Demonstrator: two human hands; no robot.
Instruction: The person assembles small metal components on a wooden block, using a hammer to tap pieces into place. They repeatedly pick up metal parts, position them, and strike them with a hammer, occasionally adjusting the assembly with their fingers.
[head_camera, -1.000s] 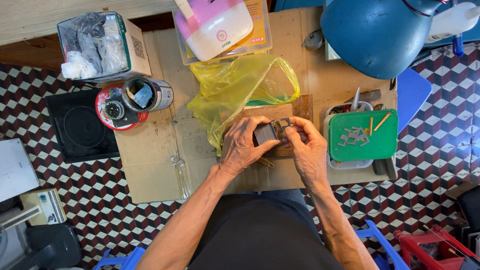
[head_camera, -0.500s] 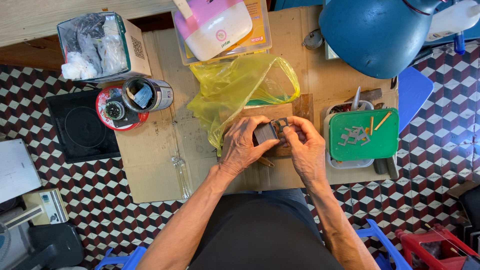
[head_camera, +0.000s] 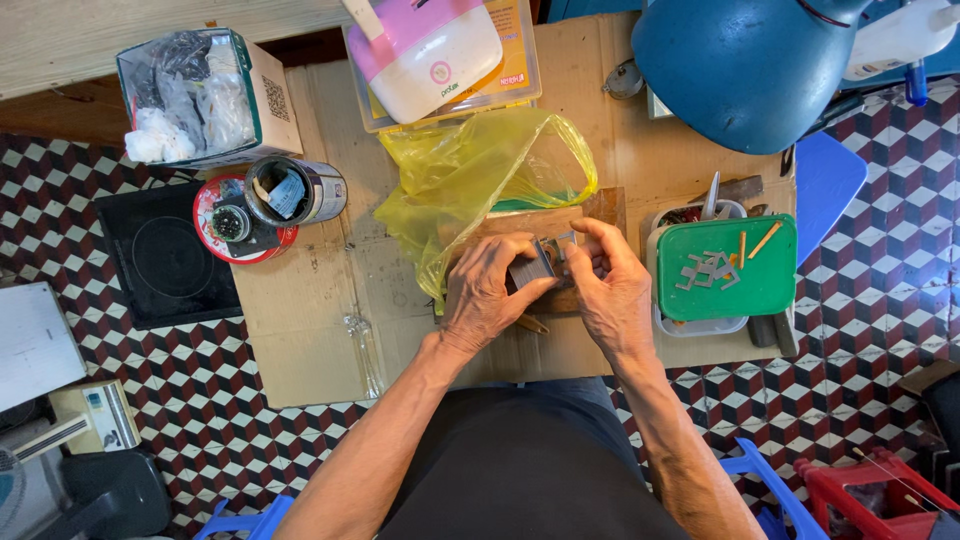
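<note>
My left hand (head_camera: 492, 292) and my right hand (head_camera: 608, 288) meet over a wooden block (head_camera: 570, 225) on a sheet of cardboard (head_camera: 320, 330). Together they grip a small dark grey rectangular part (head_camera: 530, 270). The left fingers wrap its left side and underside. The right thumb and fingertips pinch a small metal bit at its upper right edge. A yellow plastic bag (head_camera: 480, 180) lies crumpled just beyond the hands.
A green lid (head_camera: 730, 290) on a grey tub holds several small metal pieces and orange sticks. A blue lamp shade (head_camera: 740, 65) hangs at upper right. A tin can (head_camera: 300, 190), red lid, box of bags (head_camera: 195, 95) and pink-white container (head_camera: 430, 55) stand behind.
The hands have stayed in place over the wooden block; the fingers have shifted slightly on the dark part.
</note>
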